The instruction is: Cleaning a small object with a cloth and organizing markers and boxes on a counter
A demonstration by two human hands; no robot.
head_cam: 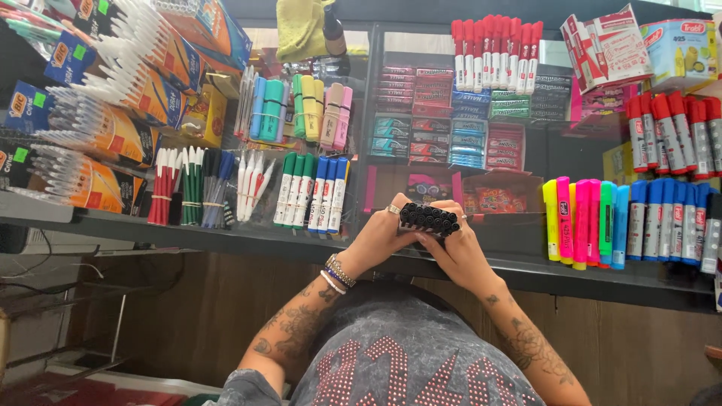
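Both hands are raised in front of a dark shelf (226, 239) and hold one bundle of black markers (429, 219) between them. The bundle lies across, with the round cap ends turned toward the camera, and it is just above the front edge of the shelf, near its middle.

The left hand (380, 237) grips the left end of the bundle. Its fingers (397, 213) are curled close together around the markers, and one of them wears a ring. On the left wrist there are several bracelets (337, 272). The right hand (460, 252) takes the bundle from the right and from under; its fingers (453, 208) are bent over the top of the markers and pressed on them. Both forearms have tattoos.

On the shelf behind the hands, many other goods stand upright against a glass panel. To the left of the hands there are green and blue markers (312, 192), and further left bundles of thin pens (180, 188) in red, green and white. To the right stand highlighters (583, 222) in yellow, pink and green, and next to them blue markers (673, 222). Above, red-capped markers (492, 49) are in a row. At the far left, open boxes of pens (98, 128) lean in a stack.
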